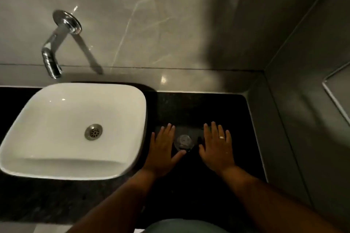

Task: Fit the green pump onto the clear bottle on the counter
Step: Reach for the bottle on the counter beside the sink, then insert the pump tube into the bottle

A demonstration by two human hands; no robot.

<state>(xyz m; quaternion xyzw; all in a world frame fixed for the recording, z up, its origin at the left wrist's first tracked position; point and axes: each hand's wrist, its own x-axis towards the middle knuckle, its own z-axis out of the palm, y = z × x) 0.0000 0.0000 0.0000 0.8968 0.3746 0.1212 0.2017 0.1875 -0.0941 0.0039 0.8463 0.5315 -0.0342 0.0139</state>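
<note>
The clear bottle (184,141) stands on the black counter (189,108), seen from above as a round open mouth, between my two hands. My left hand (162,151) lies flat with fingers spread just left of the bottle, its thumb reaching below the bottle's rim. To the right of the bottle my right hand (217,147), wearing a ring, is also flat and spread and holds nothing. A faint green shape (208,128) shows at my right hand's fingertips; it is mostly hidden, and I cannot tell if it is the pump.
A white square basin (75,130) with a metal drain sits left of my hands. A chrome wall tap (55,49) hangs over its back edge. Grey walls close off the counter at the back and right.
</note>
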